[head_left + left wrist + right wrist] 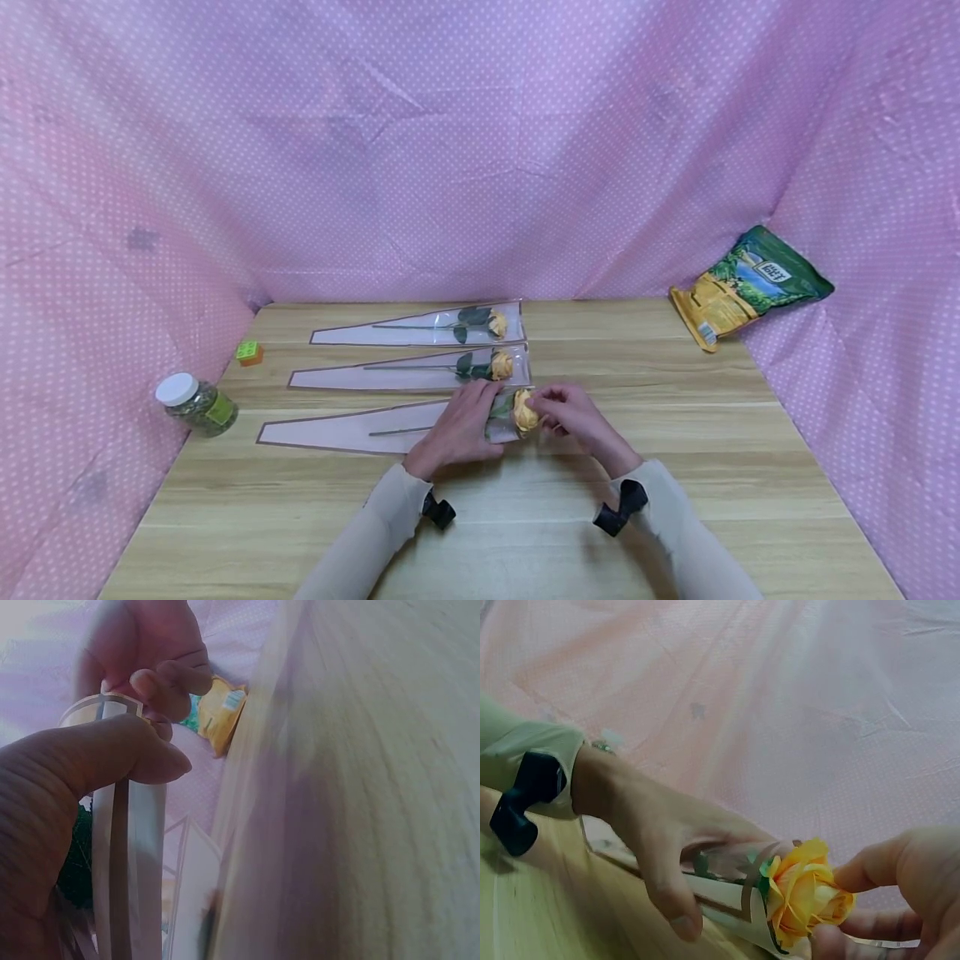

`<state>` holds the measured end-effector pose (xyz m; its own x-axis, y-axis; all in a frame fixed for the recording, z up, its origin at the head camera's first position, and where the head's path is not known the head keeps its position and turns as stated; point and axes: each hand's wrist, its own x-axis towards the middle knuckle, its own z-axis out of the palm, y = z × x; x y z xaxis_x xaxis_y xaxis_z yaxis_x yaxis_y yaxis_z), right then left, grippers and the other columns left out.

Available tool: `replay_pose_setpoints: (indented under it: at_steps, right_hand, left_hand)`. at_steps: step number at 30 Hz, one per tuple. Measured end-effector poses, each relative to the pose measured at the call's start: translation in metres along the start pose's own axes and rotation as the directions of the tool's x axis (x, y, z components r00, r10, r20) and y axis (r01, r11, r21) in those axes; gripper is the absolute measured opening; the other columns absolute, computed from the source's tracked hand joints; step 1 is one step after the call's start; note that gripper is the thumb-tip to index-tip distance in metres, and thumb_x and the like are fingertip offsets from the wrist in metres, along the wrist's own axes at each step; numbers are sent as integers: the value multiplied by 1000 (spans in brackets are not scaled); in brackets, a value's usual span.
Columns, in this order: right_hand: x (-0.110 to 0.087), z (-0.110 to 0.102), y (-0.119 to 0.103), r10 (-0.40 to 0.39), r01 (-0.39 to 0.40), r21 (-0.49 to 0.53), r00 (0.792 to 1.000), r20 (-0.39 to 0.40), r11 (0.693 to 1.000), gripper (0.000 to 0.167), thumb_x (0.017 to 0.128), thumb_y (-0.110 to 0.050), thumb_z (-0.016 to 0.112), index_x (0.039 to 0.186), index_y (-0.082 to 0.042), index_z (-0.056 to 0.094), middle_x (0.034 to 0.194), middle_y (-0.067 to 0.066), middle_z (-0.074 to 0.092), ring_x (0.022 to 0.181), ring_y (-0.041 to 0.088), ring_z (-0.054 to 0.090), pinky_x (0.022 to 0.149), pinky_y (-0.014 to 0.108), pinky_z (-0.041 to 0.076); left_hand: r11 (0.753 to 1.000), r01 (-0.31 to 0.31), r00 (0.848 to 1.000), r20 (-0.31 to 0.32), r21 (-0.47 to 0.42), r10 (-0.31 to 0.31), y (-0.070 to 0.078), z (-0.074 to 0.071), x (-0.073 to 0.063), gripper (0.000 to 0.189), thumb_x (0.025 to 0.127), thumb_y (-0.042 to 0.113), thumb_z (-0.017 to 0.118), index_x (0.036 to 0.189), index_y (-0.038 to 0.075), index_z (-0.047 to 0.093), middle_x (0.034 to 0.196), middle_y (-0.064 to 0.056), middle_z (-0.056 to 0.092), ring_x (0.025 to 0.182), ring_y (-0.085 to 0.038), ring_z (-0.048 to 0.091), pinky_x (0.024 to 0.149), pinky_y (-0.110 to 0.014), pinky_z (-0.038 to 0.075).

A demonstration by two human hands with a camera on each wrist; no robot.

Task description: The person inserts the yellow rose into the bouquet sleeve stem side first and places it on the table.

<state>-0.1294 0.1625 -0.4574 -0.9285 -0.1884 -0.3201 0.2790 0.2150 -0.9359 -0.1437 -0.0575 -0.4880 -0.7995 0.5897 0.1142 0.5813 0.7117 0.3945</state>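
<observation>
The nearest of three long tapered clear-and-white flower sleeves [322, 432] lies on the table with a yellow rose [526, 410] inside, its bloom at the open wide end. My left hand [467, 423] spans this sleeve near that end and grips it, thumb [127, 754] on the near side, fingers over the far side. At the mouth, my right hand [576, 419] holds the bloom [806, 896] between thumb and fingers. In the right wrist view, the bloom sticks out past the sleeve's rim. Part of the stem and leaves is hidden under the left hand.
Behind lie two more sleeved roses, a middle one [501, 365] and a far one [497, 323]. At left are a white-lidded jar [198, 406] and a small green-and-orange block [249, 353]. A green-and-yellow bag [750, 283] leans at the back right against the pink dotted cloth [480, 167].
</observation>
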Motion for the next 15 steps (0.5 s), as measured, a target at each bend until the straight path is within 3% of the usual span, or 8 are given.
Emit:
replay_pose_setpoints:
  at_steps: [4,15]
  right_hand:
    - [1,1,0,-3,4,10,999,-42,1000,25,95,-16,61,106,6,65,70,-7,60,55,7,56,51,20,40]
    - [2,6,9,-97,96,-40,995,-31,995,26,97,-14,64,107,9,63,79,-3,68,63,13,65,58,30,53]
  left_hand:
    - [1000,-2,1000,-10,8,2,0,-1,1,94,68,37,84,146,5,41,133,-9,52,124,-25,49,112,-46,38]
    - [1000,14,1000,-1,28,-14,0,-2,2,94,68,39,84,146,6,42,132,-8,52,124,-25,50,111,-45,39]
